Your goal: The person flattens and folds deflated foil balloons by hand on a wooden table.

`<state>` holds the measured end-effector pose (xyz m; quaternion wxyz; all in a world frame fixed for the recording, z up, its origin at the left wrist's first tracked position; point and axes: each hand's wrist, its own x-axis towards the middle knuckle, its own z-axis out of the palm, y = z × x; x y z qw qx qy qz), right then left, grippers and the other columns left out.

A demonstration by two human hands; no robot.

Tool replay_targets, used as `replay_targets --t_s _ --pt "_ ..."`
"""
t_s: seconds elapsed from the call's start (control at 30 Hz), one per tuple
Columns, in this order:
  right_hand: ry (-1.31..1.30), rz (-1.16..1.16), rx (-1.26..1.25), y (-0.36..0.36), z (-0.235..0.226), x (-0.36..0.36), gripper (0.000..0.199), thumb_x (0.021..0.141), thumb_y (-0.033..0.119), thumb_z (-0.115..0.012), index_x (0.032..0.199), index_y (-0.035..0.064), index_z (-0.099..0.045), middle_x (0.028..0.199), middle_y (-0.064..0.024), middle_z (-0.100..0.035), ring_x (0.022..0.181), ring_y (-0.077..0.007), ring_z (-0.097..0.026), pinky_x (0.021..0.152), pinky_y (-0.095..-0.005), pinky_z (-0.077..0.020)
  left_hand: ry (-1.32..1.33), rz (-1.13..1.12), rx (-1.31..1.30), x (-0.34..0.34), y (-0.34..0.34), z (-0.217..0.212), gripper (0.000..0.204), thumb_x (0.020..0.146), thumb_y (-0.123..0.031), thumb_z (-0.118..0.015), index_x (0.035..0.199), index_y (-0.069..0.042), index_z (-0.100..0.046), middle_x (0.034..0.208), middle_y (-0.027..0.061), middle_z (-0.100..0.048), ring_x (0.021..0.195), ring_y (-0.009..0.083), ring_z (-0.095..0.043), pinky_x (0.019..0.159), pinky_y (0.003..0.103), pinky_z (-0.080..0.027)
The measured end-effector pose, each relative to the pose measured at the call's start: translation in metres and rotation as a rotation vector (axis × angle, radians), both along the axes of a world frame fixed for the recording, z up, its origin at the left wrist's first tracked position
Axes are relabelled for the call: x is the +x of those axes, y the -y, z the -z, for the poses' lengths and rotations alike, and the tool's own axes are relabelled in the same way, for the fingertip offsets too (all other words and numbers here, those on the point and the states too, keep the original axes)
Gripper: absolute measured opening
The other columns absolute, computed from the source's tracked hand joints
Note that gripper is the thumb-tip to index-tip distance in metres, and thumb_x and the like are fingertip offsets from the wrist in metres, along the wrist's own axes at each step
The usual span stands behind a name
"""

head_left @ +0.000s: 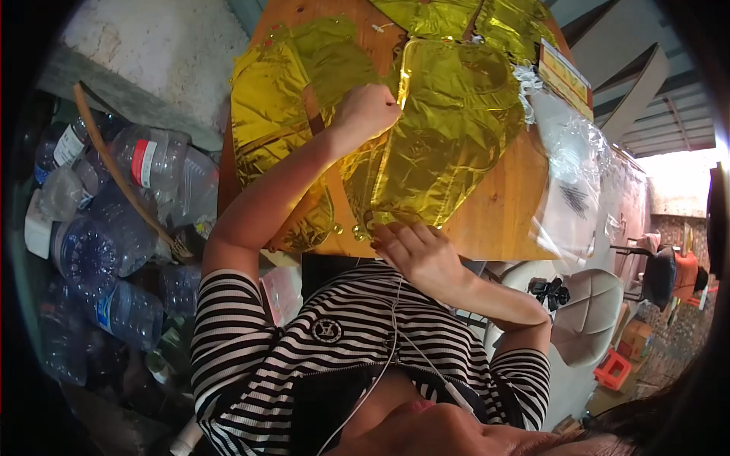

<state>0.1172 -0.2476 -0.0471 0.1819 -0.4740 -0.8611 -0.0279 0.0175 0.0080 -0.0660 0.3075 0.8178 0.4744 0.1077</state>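
Note:
A shiny gold foil piece [456, 114] with a raised seam along its left side lies spread on the wooden table [498, 201]. My left hand [369, 112] is closed in a fist at that seam, pinching the foil there. At the near end, by the table's front edge, my right hand [414, 249] curls its fingers over the foil's lower border; the fingertips are partly hidden. Small round gold bells [358, 232] sit just left of my right hand. Another gold foil piece [266, 99] rests on the left of the table, partly behind my left forearm.
More gold foil [433, 17] lies at the far end. A clear plastic bag [570, 182], white string [526, 80] and a printed packet [565, 78] are along the right edge. Large plastic bottles [156, 163] pile up at the left. A padded chair [589, 315] stands at the right.

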Motion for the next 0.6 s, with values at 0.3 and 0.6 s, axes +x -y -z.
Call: replay_targets --t_s 0.3,0.6 --pt "-0.116 -0.009 0.021 0.020 0.011 0.016 0.033 0.080 0.011 -0.075 0.112 0.0022 -0.072 0.110 -0.0079 -0.070 0.089 -0.0208 -0.066 0.071 -0.0312 -0.0552 0.029 -0.016 -0.104 -0.005 -0.001 -0.002 0.027 0.089 -0.029 -0.073 0.097 -0.003 -0.075 0.084 0.0092 -0.074 0.075 0.0211 -0.071 0.070 0.038 -0.054" --pt "-0.078 -0.042 0.049 0.015 0.012 0.013 0.032 0.078 0.012 -0.077 0.109 0.0038 -0.074 0.109 -0.0058 -0.070 0.090 -0.0192 -0.065 0.071 -0.0290 -0.0539 0.032 -0.014 -0.139 -0.007 -0.001 -0.008 0.027 0.087 -0.027 -0.074 0.095 -0.002 -0.071 0.084 0.0100 -0.072 0.075 0.0206 -0.069 0.069 0.038 -0.053"
